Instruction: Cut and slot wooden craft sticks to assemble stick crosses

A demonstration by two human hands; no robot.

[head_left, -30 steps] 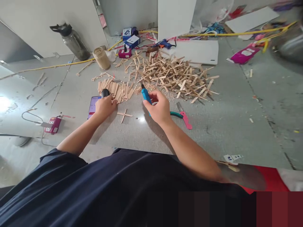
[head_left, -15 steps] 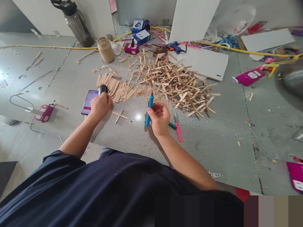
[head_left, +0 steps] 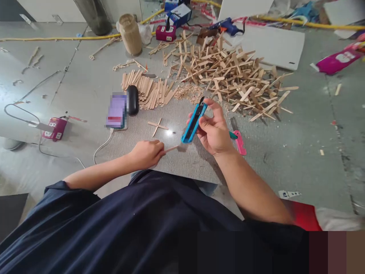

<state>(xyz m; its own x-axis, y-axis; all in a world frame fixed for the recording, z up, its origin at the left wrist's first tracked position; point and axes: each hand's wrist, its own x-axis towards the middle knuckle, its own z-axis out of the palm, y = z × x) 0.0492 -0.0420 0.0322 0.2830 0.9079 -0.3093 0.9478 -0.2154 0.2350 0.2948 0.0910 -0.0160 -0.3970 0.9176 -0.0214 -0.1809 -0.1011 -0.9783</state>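
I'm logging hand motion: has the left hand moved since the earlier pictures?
Yes. Against the wooden cross, the left hand has moved from its left to its near side, toward the person.

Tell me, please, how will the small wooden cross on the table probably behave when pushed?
The wooden cross would probably slide easily and feel light, as it looks thin and small. It seems unlikely to roll or tip, since it lies flat on the table. It might twist at the crossing; I cannot see how firmly it is joined.
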